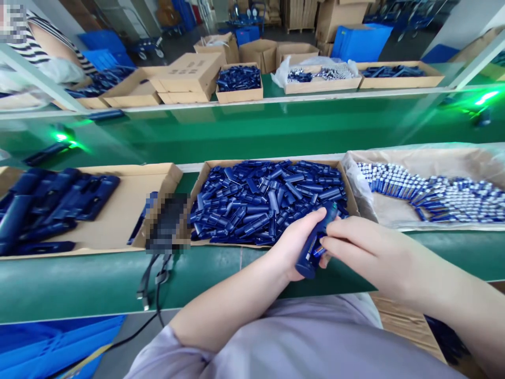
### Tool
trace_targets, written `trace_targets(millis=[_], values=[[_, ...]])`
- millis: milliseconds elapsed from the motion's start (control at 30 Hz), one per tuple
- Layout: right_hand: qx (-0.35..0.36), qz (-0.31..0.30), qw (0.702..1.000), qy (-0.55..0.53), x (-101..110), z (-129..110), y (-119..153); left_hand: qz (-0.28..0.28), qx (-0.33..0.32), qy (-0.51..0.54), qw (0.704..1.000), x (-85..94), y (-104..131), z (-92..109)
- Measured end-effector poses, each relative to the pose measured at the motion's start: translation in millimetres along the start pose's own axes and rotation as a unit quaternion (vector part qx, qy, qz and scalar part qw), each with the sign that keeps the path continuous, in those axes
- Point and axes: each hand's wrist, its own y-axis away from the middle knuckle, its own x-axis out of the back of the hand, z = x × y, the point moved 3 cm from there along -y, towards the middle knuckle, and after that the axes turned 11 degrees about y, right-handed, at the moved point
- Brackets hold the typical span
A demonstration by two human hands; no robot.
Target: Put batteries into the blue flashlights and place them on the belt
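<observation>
My left hand [294, 242] is wrapped round a dark blue plastic handle-shaped housing [306, 263], tilted, with its open compartment facing up. Over that compartment, the fingers of my right hand [347, 239] are closed on a small blue battery [319, 251], mostly covered by the fingertips. Just beyond both hands lies a cardboard tray [199, 181] heaped with small dark blue plastic covers [252, 202]. To the right, a plastic-lined box [389, 205] holds many blue-and-silver batteries [461, 200].
On the left, a cardboard tray [122, 210] holds larger dark blue housings [51, 205]. Cables [158, 279] hang near the bench edge beside a blurred-out dark object. Across the green conveyor [236, 129] stand more part boxes [240, 95]. A person in a striped top [37, 39] is at far left.
</observation>
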Motion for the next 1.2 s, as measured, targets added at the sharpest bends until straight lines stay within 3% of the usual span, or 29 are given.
trace_targets(millis=[200, 433, 633, 867, 1067, 1200], values=[[0.078, 0.023, 0.996, 0.044, -4.6, -9.5, 1.2, -0.001, -0.009, -0.007, 1.000, 0.3, -0.5, -2.9], [0.016, 0.190, 0.979, 0.077, -24.7, -25.2, 22.0, -0.038, -0.090, 0.022, 0.995, -3.1, 1.0, 7.5], [0.021, 0.163, 0.984, 0.072, -28.2, -27.3, 21.2, -0.047, -0.166, -0.025, 0.985, -1.2, 0.1, 14.6], [0.029, 0.147, 0.984, 0.095, -38.1, -28.5, 26.5, -0.042, -0.217, -0.035, 0.975, -2.4, 1.1, 15.9], [0.007, 0.149, 0.988, 0.047, -37.9, -30.4, 24.4, -0.030, -0.254, -0.060, 0.965, -5.8, 7.7, 17.7], [0.013, 0.166, 0.980, 0.107, -42.1, -29.6, 25.0, -0.022, -0.262, -0.052, 0.963, -5.5, 8.2, 16.5]])
